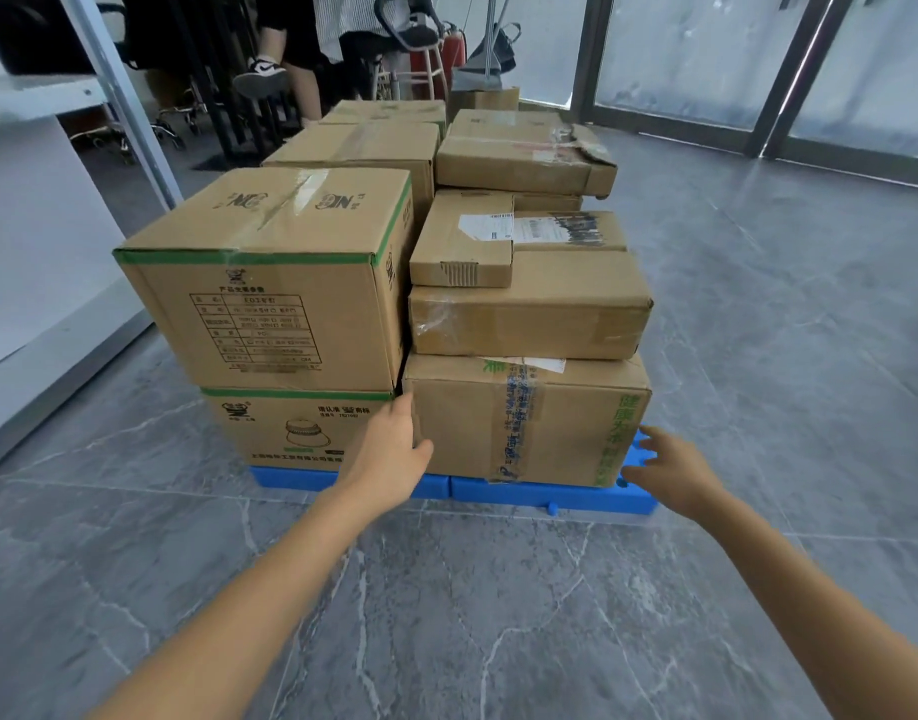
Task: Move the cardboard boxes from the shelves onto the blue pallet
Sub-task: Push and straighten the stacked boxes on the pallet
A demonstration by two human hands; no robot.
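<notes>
Both outstretched: left hand [389,452] on bottom box [529,423], right hand [667,467] just beside.

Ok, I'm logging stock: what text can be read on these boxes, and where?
"NG": twice, upside down, top of upper left box.
"健康": green, on lower right box.
Blurred: spec table, upper left box.
Blurred: print, lower left box.
Too small: shipping label.

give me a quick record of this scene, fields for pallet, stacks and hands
pallet: blue pallet on the floor, loaded
front left stack: green-edged box on lamp-print box
front right stack: labelled box on flat box on taped box
left hand: fingers straight, touching taped box's left front edge
right hand: open beside its lower right corner, contact unclear
</notes>
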